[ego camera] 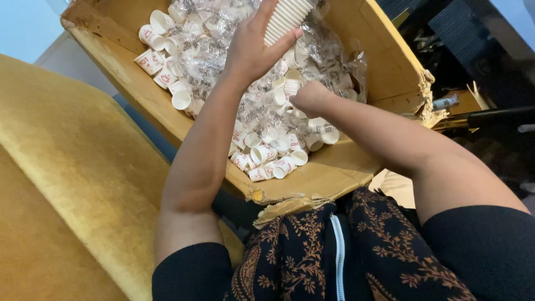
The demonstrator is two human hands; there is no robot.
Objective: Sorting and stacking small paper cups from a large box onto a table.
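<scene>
Looking down, we note at far left a mustard-yellow upholstered seat (72,167), then the large worn brown cardboard box (128,83) tilted against it, its near edge torn. Inside lie many small white paper cups with red print (267,156), loose among crumpled clear plastic wrapping (212,50). We judge the step in hand to be gathering loose cups into a stack. Our left hand (251,50) is raised over the box, fingers curled about a tall nested stack of white ribbed paper cups (287,17), thumb on the near side; the grip looks firm but not tight. To its right, our right hand (309,97) is down among the cups, closed into a loose fist; whether it pinches a cup we cannot tell, since the fingers face away. The next move, as we judge it, calls for lining a single cup's mouth up with the stack's end without crushing the thin wall. Far right, a dark cluttered floor area (473,50).
</scene>
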